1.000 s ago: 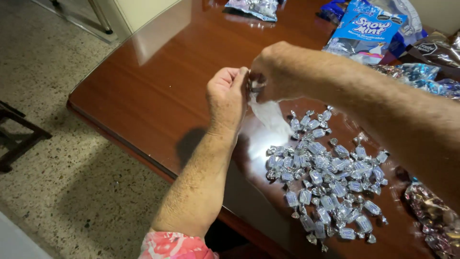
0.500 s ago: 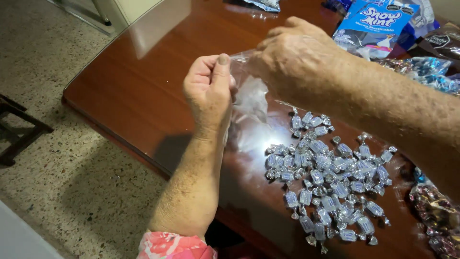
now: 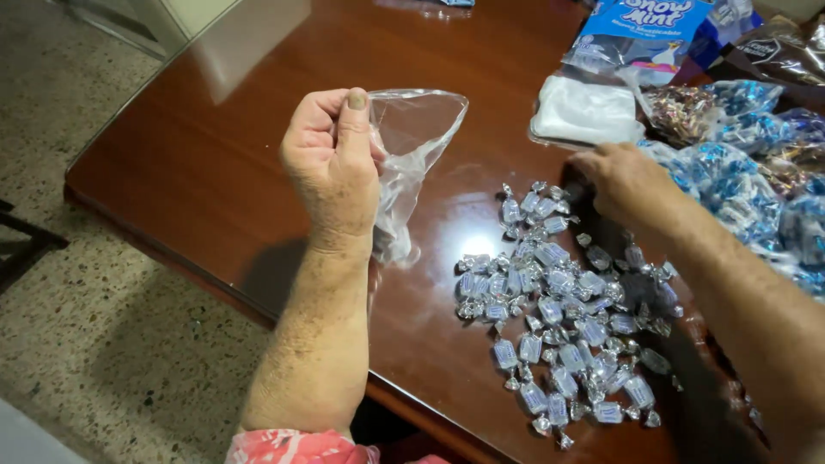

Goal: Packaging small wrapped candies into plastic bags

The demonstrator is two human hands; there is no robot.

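Terrazzo floor (image 3: 94,344) far left, then the glossy brown bench (image 3: 223,198). My left hand (image 3: 331,163) is raised over the bench, fingers (image 3: 352,120) clenched on the rim of a small clear plastic bag (image 3: 408,163); the bag hangs limp below the pinch, mouth partly open, its tail near the bench top. Right of it is a loose pile of silver-blue wrapped candies (image 3: 559,309) spread on the bench, apart from the bag. My right hand (image 3: 623,180) is down at the top edge of the pile, fingers curled onto candies; can't tell if any are actually gripped, the palm hides them. Behind it lies a flat stack of clear bags (image 3: 584,112), then a blue printed candy packet (image 3: 640,30) and filled bags of blue-wrapped sweets (image 3: 756,189) at far right. Risks, as I judge them: the bag mouth is held by one pinch only, so it could collapse shut and candies would miss it; slick wrappers on a polished bench could skid off the near edge.
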